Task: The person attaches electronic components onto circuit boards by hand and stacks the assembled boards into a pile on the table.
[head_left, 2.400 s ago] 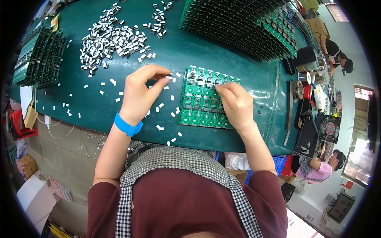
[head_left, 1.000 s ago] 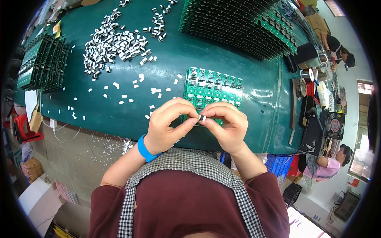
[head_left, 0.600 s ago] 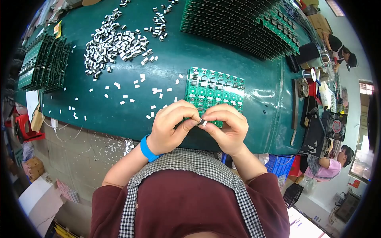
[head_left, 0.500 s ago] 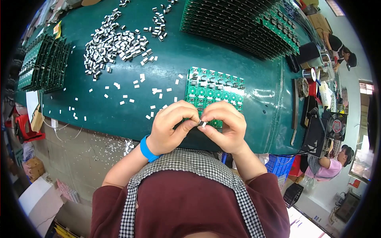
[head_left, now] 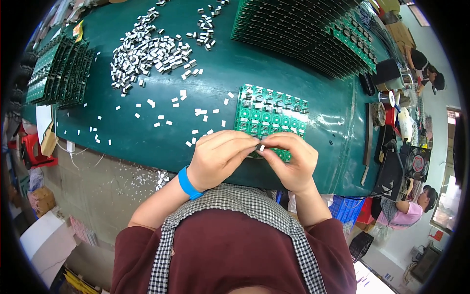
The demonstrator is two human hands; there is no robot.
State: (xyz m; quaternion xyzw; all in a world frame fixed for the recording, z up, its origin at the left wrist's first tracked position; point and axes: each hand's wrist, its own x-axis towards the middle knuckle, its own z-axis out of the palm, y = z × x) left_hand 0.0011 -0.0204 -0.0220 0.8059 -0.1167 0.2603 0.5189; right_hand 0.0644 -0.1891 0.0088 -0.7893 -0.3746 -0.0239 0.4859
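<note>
Pinching one component (head_left: 262,147) together, left hand (head_left: 218,158) faces right hand (head_left: 295,160).

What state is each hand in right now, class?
Left hand: closed, fingertips pinching a small black-and-white component.
Right hand: closed, fingertips pinching the same component.

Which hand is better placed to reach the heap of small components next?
Left, likely: the left hand is nearer the heap of small components; the right hand sits farther right. Both hands' fingers meet at one black-and-white component.

There are two hands (head_left: 220,156) (head_left: 295,160), one wristband (head_left: 188,183), two co-workers (head_left: 421,61) (head_left: 411,213).
</note>
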